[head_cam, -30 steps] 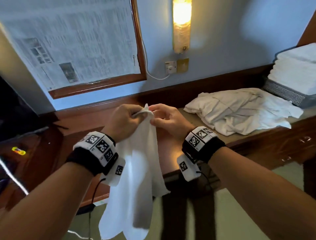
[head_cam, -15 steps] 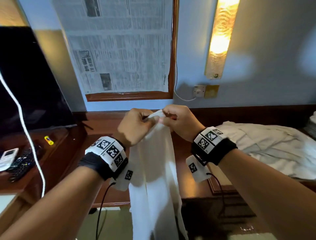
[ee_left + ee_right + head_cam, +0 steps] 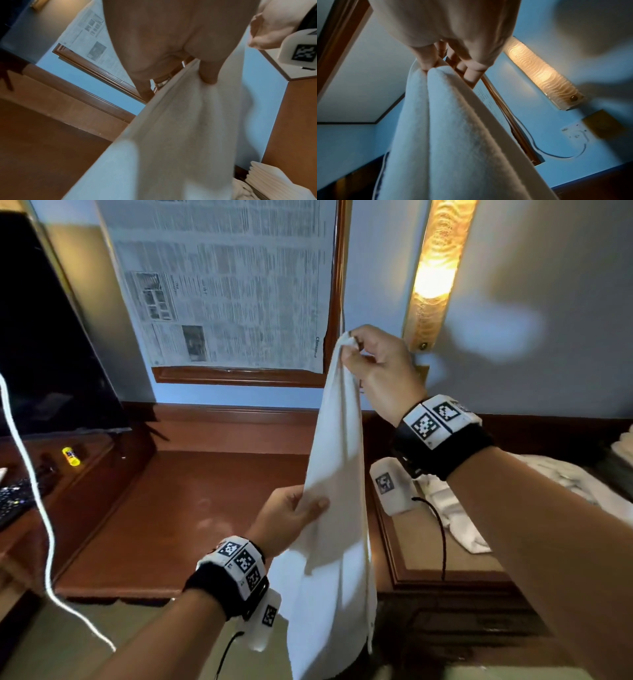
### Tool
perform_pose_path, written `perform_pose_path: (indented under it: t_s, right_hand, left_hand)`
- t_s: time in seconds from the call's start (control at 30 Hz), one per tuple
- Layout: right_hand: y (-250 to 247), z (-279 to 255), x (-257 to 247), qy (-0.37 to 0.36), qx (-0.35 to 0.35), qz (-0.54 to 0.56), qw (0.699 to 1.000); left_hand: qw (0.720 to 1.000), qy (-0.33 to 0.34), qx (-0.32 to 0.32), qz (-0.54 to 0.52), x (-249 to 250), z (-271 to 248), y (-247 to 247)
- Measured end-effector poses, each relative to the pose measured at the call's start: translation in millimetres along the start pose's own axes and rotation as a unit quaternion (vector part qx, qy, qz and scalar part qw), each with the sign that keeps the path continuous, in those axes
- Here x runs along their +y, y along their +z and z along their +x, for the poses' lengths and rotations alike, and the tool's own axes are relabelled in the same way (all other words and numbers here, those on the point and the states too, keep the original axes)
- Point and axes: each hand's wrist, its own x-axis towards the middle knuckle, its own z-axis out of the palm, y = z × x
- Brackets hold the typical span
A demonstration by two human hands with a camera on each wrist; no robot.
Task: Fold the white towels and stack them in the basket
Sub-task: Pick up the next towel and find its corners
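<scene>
- One white towel is held hanging in the air over the front edge of the table, its lower end below the table's edge
- Its top, bunched into two lobes in the right wrist view, is pinched between thumb and fingers of the right hand, raised in front of the wall lamp
- The towel's left edge is pinched about halfway down by the left hand, thumb on the near face and fingers behind
- A slip at the top is judged possible: only a small bunch of cloth is gripped there, so a pull from the lower hand could draw it out and the towel would drop to the floor
- An uneven fold is judged likely if the edges are not matched, since the cloth hangs twisted and narrows toward the top
- The hanging end could catch on the table's front edge when the towel is laid down
- Count: one towel in the hands; one heap of unfolded towels toward the table's right edge, number not to be told; a stack of folded towels seen in the left wrist view, several layers, count unclear
- The basket cannot be made out for certain
</scene>
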Motion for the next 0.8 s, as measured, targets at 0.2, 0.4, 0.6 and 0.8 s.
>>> perform_pose_path:
  t_s: [0.2, 0.4, 0.6, 0.8]
  right_hand:
    - [-32.5, -8.2, 36.0, 0.042, 0.011, -0.048, 0.998]
    - [-23.5, -56.5, 52.6, 0.02, -0.27, -0.136, 0.953]
    - [11.6, -94.4, 62.1, -0.003, -0.323, -0.207, 0.924]
    - [-7.8, -53.2, 38.9, 0.017, -0.181, -0.152, 0.972]
  left_hand:
    - [0.986, -0.051, 0.103, 0.123, -16.2, 10.3, 0.5]
    - [0.95, -0.016, 0.099, 0.295, 23.4, 39.2, -3.7]
    - [0.96, 0.075, 0.105, 0.25, 59.8, 44.5, 11.1]
    - [0.988, 0.038, 0.122, 0.088, 25.7, 7.3, -15.9]
